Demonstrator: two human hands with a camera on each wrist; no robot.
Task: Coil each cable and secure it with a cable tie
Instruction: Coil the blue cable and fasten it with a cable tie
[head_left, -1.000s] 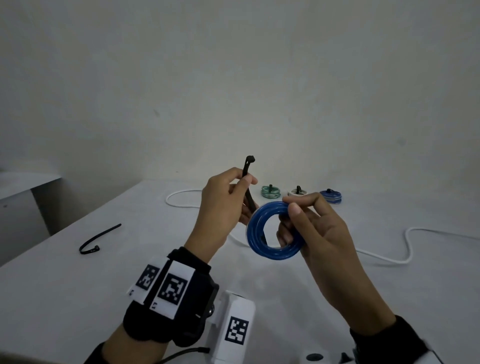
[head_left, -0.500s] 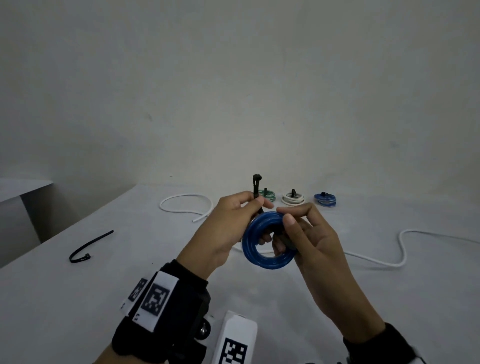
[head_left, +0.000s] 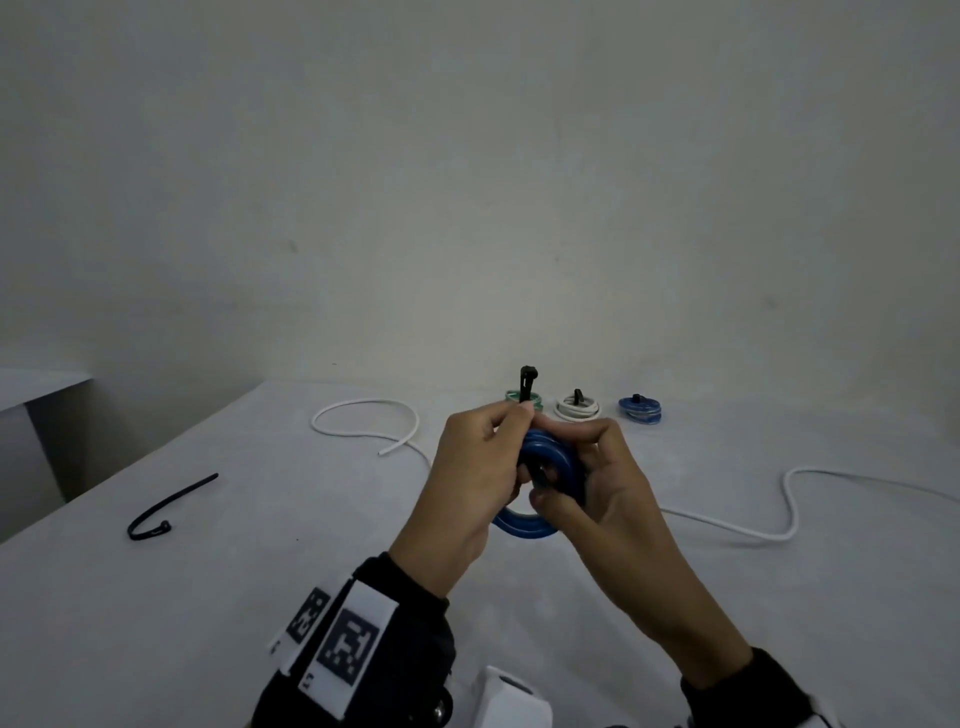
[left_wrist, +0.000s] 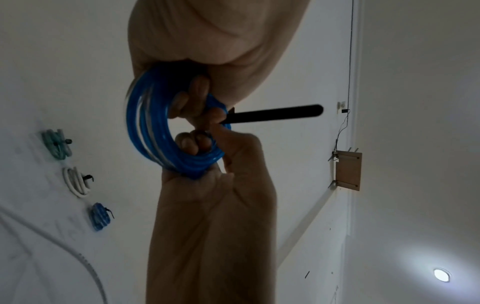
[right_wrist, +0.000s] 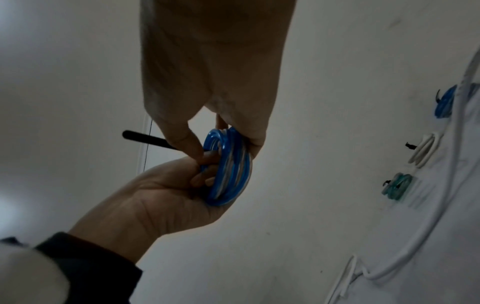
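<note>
I hold a coiled blue cable (head_left: 524, 525) upright above the table between both hands. My right hand (head_left: 597, 467) grips the coil's right side, thumb in front and fingers behind. My left hand (head_left: 511, 431) pinches a black cable tie (head_left: 527, 384) at the coil's top, and its head end sticks straight up. In the left wrist view the tie (left_wrist: 272, 114) juts from the fingers beside the coil (left_wrist: 148, 123). The right wrist view shows the coil (right_wrist: 231, 170) edge-on with the tie (right_wrist: 148, 139) behind it. How the tie runs round the coil is hidden by fingers.
Three tied coils stand at the table's back: green (head_left: 524, 400), white (head_left: 576, 410), blue (head_left: 640, 408). A loose white cable (head_left: 363, 421) snakes across the table behind my hands. A spare black tie (head_left: 166, 506) lies at the left near the table edge.
My left hand has brought the tie from beside the coil up against its top. Both hands have closed together on the coil and sunk a little toward the table.
</note>
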